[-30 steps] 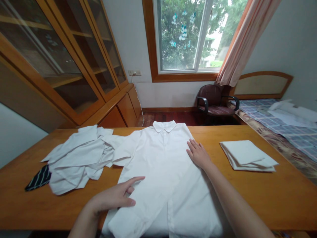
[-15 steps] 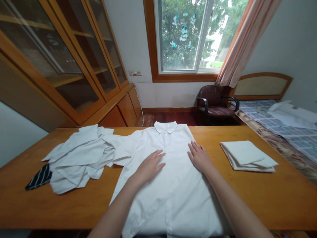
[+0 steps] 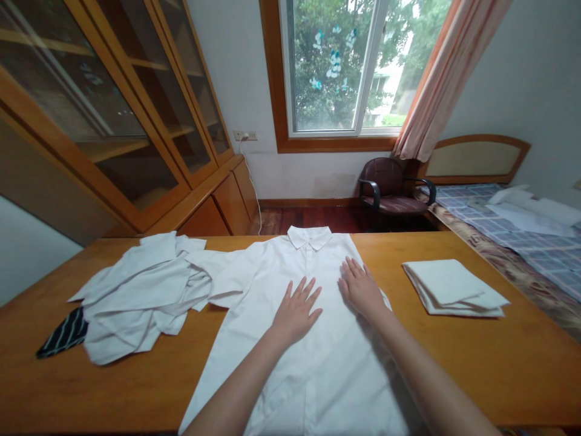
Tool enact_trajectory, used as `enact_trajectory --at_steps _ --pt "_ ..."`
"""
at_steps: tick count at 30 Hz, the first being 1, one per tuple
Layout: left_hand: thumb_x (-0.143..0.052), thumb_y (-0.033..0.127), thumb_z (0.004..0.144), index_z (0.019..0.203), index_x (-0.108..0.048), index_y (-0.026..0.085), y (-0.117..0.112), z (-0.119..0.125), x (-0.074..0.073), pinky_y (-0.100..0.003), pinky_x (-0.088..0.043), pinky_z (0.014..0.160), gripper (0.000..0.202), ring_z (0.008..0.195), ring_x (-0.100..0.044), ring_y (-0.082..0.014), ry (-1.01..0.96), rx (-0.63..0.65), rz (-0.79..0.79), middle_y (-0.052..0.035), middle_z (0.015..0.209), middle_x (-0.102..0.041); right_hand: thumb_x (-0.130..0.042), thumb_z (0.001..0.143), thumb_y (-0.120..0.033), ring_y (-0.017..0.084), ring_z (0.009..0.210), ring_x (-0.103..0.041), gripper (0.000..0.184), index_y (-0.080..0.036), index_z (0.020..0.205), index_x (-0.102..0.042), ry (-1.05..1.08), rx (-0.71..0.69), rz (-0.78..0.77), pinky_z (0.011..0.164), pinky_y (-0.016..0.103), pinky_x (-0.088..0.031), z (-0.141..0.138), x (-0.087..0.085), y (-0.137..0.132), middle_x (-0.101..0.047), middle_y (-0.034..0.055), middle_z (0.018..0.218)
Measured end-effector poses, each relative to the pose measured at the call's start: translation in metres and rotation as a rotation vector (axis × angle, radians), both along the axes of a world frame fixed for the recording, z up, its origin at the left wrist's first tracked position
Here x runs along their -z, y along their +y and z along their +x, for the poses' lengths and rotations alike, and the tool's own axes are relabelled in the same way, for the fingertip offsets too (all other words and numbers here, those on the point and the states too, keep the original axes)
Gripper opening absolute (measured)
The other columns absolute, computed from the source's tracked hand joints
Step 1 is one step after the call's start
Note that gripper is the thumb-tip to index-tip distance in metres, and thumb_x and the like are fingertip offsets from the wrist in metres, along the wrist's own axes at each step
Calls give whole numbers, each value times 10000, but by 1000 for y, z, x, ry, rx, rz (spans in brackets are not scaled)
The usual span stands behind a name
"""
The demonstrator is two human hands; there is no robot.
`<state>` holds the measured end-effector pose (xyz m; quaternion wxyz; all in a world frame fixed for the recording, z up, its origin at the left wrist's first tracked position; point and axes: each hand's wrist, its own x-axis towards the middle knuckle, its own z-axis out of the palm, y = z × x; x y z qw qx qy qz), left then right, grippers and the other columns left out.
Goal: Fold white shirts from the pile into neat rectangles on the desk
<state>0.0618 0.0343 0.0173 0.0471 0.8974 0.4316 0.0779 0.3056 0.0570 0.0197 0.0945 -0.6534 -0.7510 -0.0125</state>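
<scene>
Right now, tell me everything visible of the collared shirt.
The white shirt, thin-looking cloth, lies front up on the wooden table, lightly creased, pointed collar at the far edge, placket down the middle. One short sleeve reaches left to the crumpled pile; the other is not clear. Left hand and right hand rest on its chest.

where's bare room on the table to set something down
Bare table shows between the spread shirt and folded cloth, nearer than that cloth, and nearer than the crumpled clothes. Crowded: the middle, with left hand and right hand on the shirt.
</scene>
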Motion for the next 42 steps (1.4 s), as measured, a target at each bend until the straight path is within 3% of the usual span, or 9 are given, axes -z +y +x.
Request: enact_trajectory --at_steps 6,12,20,24,27,30,32,36,42 --pt "-364 499 1027 1568 -299 297 -2 -3 4 -560 -164 1246 581 1547 -157 -267 -11 -1 56 -33 1668 -227 -311 1031 -455 261 1526 -227 613 -118 1540 -372 59 -48 -80 1227 464 -181 -19 11 36 -275 133 1639" --pt "-330 517 1030 1575 -277 301 -3 -6 7 -564 -172 1245 588 1547 -160 -263 5 -9 63 -22 1672 -212 -293 1019 -514 261 1532 -203 677 -104 1556 -337 34 -28 -92 1234 463 -162 15 18 58 -253 152 1644" --pt "-313 531 1033 1575 -273 307 -9 -12 11 -541 -216 1241 588 1547 -162 -241 25 -31 123 -5 1668 -224 -235 1024 -510 273 1531 -192 671 -133 1578 -289 -22 128 -172 1221 540 -154 54 17 83 -240 121 1654" --pt "-315 535 1031 1574 -272 309 -9 -12 11 -543 -231 1235 589 1544 -178 -237 37 -41 134 0 1666 -230 -280 1018 -411 298 1520 -220 625 -89 1550 -343 -53 183 -101 1219 551 -141 43 10 84 -279 153 1637" --pt "-322 528 1031 1571 -279 306 -9 -11 11 -538 -234 1234 585 1541 -189 -233 37 -43 150 -4 1663 -239 -310 999 -338 288 1520 -221 619 -32 1537 -345 -49 111 28 1231 491 -141 20 9 79 -275 174 1634" --pt "-331 520 1031 1571 -280 308 -9 -12 10 -531 -234 1233 582 1540 -193 -234 35 -39 167 -4 1664 -239 -307 1007 -379 281 1509 -259 621 -44 1526 -373 -13 -15 0 1224 452 -186 -2 14 75 -301 168 1625" --pt "-330 526 1030 1571 -281 309 -9 -12 10 -528 -237 1232 584 1540 -193 -236 34 -36 169 -5 1664 -238 -301 1011 -429 289 1507 -264 646 -43 1523 -376 12 -7 -47 1217 457 -205 -9 18 76 -303 174 1622" --pt "-317 527 1034 1570 -282 308 -9 -12 9 -529 -242 1229 580 1538 -200 -236 37 -34 162 -8 1663 -243 -294 1006 -488 291 1524 -214 703 -25 1532 -351 29 59 -79 1226 455 -181 -2 20 87 -254 186 1637" --pt "-333 521 1030 1568 -289 303 -10 -12 9 -526 -251 1228 583 1538 -200 -233 43 -36 162 -10 1660 -251 -239 1009 -529 255 1540 -162 714 -87 1567 -301 28 123 -160 1234 506 -138 16 15 105 -204 133 1661"
